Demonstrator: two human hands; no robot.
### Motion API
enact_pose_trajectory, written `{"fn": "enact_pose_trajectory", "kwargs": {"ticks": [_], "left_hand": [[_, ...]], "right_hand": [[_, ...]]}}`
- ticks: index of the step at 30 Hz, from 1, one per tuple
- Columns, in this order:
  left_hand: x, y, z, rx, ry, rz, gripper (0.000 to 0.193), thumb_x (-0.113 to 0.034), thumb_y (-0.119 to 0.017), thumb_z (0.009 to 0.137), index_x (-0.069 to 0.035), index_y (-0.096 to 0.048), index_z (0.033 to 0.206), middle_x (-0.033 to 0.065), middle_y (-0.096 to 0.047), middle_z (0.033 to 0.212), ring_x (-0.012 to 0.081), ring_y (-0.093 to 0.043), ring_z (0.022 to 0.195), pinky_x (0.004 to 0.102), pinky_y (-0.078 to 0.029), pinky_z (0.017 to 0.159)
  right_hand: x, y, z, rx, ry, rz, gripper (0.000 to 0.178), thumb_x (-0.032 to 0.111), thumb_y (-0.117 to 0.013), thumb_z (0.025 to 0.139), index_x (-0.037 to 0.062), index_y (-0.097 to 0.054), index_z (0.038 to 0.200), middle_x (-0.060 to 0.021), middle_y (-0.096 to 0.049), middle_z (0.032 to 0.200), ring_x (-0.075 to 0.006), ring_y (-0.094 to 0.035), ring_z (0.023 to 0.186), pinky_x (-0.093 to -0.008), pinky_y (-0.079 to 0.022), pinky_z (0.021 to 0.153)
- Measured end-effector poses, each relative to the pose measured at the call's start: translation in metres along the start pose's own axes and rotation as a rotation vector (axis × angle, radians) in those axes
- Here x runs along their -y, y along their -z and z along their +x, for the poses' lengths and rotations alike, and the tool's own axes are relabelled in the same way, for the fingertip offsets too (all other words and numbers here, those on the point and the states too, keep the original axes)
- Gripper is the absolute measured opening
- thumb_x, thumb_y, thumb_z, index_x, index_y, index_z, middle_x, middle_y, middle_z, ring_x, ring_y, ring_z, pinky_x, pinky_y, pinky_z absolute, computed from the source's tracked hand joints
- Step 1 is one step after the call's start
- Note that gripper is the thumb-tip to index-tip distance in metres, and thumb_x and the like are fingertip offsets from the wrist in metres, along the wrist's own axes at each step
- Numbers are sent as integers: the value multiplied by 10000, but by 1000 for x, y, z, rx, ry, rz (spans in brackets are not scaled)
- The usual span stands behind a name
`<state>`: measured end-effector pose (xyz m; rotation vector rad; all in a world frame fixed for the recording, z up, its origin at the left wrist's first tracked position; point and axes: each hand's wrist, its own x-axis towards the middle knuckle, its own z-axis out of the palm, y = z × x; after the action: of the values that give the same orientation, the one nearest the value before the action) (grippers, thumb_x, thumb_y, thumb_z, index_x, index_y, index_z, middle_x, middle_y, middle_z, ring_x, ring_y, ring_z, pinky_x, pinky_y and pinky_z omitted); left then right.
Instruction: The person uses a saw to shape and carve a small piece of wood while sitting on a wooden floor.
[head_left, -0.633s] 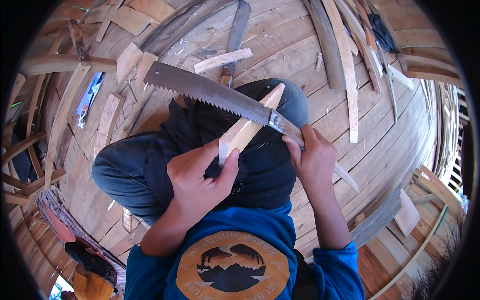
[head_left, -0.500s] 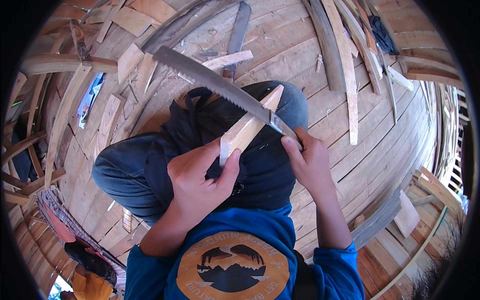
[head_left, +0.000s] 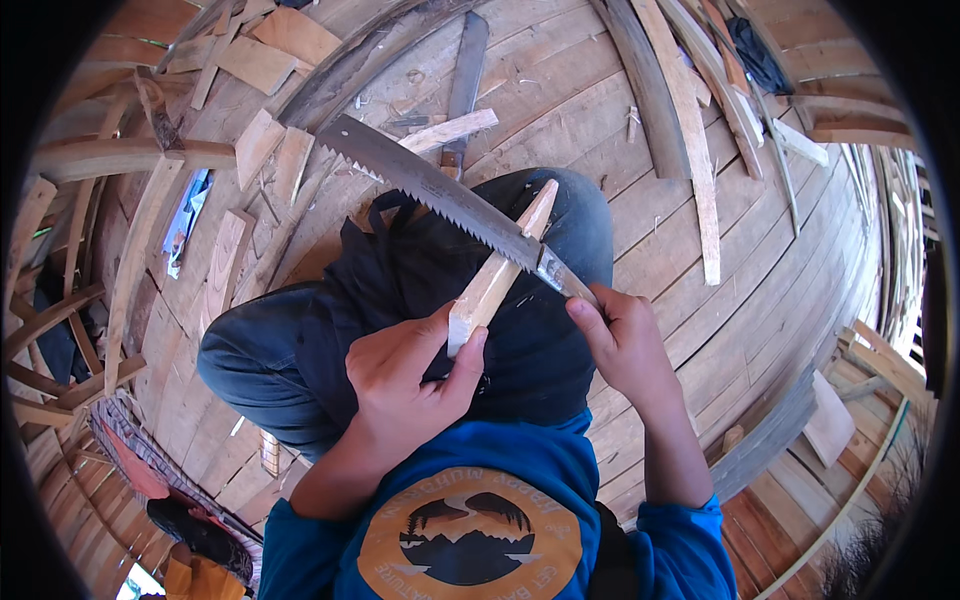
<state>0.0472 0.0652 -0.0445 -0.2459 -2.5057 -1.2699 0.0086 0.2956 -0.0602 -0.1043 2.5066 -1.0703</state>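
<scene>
My left hand (head_left: pixel 415 370) pinches the near, blunt end of a pale wooden wedge (head_left: pixel 487 290) between thumb and fingers, above my lap. The wedge narrows to a point at its far end, over my right knee. In my right hand (head_left: pixel 628 335) is the handle of a hand saw (head_left: pixel 430 187), its thumb laid along the grip. The blade slants up to the left and lies across the wedge near the handle end. Its toothed edge faces down and left. Whether the blade touches the wood I cannot tell.
Beyond my crossed legs, a second long blade (head_left: pixel 468 80) lies on the plank floor (head_left: pixel 740 330) with a wood strip (head_left: pixel 450 130) beside it. Curved boards (head_left: pixel 655 100) stretch out at the far right. Offcuts (head_left: pixel 262 66) and curved timbers (head_left: pixel 130 235) crowd the left.
The saw blade has tilted slightly, showing its teeth more clearly. Both hands, the wedge and the saw sit a little lower in view, and the whole view has shifted slightly.
</scene>
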Motion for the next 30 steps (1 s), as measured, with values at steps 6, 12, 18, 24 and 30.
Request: {"fn": "enact_pose_trajectory", "kwargs": {"ticks": [6, 12, 18, 24, 30], "left_hand": [[10, 0, 2, -50, 12, 5, 221, -16, -763, 745, 55, -698, 944, 137, -686, 711, 224, -672, 552, 270, -490, 504], [7, 3, -2, -29, 65, 14, 224, -23, -762, 751, 57, -701, 952, 136, -684, 698, 212, -668, 539, 268, -480, 493], [-4, 3, 8, -9, 29, -2, 253, -30, -762, 753, 50, -699, 985, 146, -693, 722, 213, -679, 559, 263, -486, 498], [0, 4, 9, -1, 26, 15, 238, -29, -764, 743, 44, -697, 959, 151, -694, 733, 236, -687, 583, 274, -503, 519], [-1, 2, 8, 9, 14, 13, 219, -16, -764, 727, 41, -698, 928, 153, -694, 746, 252, -683, 595, 285, -513, 540]], "right_hand": [[0, -20, 1, -190, 79, -347, 557, 550, -628, 879, 40, -522, 684, -185, -534, 523, -389, -601, 526, -447, -478, 489], [-4, -19, 8, -239, 161, -453, 554, 580, -608, 878, 57, -515, 723, -164, -562, 537, -371, -610, 519, -435, -495, 490], [-11, 18, 23, -158, 80, -259, 556, 502, -568, 945, -5, -554, 717, -139, -522, 515, -327, -550, 467, -410, -421, 461], [9, 14, -6, 183, -37, 378, 520, 416, -503, 1011, -26, -567, 745, -79, -429, 545, -157, -414, 530, -348, -369, 505], [-5, -2, 2, 144, -17, 227, 530, 420, -551, 981, -37, -589, 715, -175, -441, 533, -248, -447, 489, -386, -392, 502]]}}
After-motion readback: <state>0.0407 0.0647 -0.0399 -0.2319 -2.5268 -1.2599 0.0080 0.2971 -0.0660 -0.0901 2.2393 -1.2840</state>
